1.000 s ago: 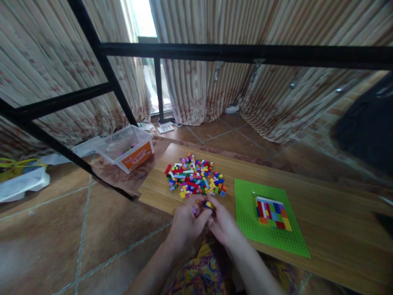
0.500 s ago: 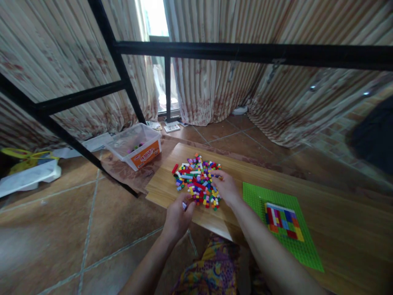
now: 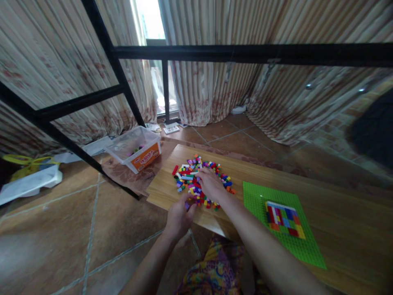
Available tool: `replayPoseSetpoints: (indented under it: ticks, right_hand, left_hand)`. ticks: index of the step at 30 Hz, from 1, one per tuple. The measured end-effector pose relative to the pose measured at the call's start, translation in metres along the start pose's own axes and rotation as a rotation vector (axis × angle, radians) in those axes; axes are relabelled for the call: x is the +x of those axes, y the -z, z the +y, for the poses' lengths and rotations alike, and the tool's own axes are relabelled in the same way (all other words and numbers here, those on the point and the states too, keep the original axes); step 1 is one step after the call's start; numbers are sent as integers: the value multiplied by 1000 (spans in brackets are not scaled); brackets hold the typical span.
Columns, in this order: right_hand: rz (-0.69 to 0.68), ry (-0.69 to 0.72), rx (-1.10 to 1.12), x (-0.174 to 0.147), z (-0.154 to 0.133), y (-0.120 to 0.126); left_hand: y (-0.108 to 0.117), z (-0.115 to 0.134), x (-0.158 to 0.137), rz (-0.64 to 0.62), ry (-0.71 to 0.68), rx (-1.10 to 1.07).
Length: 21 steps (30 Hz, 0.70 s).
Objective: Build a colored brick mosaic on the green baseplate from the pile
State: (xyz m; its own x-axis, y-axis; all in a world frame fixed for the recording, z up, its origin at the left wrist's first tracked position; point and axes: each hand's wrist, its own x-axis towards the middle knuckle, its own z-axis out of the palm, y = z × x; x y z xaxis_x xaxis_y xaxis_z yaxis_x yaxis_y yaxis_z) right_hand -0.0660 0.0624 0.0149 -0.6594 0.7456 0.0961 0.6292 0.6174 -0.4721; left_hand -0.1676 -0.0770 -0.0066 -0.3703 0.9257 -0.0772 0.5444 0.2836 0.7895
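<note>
A pile of small toy bricks (image 3: 202, 200) in many colours lies spread on the wooden tabletop. My left hand (image 3: 179, 215) is at the pile's near left edge, with a purple brick (image 3: 187, 206) pinched between thumb and fingers. Over the middle of the pile reaches my right hand (image 3: 211, 186), its fingers apart and touching the bricks beside a white one. Its palm side and part of the pile beneath are hidden. To the right, a green baseplate (image 3: 251, 196) carries a flat block of multicoloured bricks (image 3: 285, 220).
A clear plastic box (image 3: 135, 143) with an orange label and some bricks inside stands beyond the table's left end. The wooden table (image 3: 346, 229) runs off to the right. A black metal frame (image 3: 196, 52) crosses in front of the curtains. White trays (image 3: 33, 180) lie at far left.
My right hand has moved left, from the pile's right side to its middle, uncovering bricks on the right. My left hand stays near the same spot, still pinching a brick.
</note>
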Motion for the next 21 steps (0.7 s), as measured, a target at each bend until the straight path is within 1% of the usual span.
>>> replayPoseSetpoints:
  ticks: [2, 4, 5, 7, 10, 12, 13, 15, 18, 21]
  right_hand:
    - [-3, -10, 7, 2, 0, 1]
    - [42, -44, 61, 0, 1, 2]
    - [82, -70, 120, -3, 2, 3]
    - [179, -139, 306, -15, 4, 2]
    - [279, -230, 593, -43, 8, 0]
    - [305, -272, 655, -59, 9, 0]
    - [303, -282, 638, -64, 8, 0]
    - [283, -264, 531, -68, 6, 4]
    - [229, -207, 296, -58, 3, 11]
    - [188, -221, 109, -42, -1, 15]
  left_hand:
    - [0, 0, 1, -4, 8, -2]
    - [0, 0, 1, -8, 15, -7]
    - [1, 0, 1, -10, 16, -9]
    - [2, 1, 1, -13, 22, -13]
    - [4, 2, 1, -10, 32, -20]
    - [4, -1, 2, -10, 33, -33]
    - [3, -3, 3, -8, 33, -45]
    - [2, -6, 6, 4, 27, -87]
    - [4, -7, 12, 11, -14, -126]
    - [12, 2, 22, 18, -50, -2]
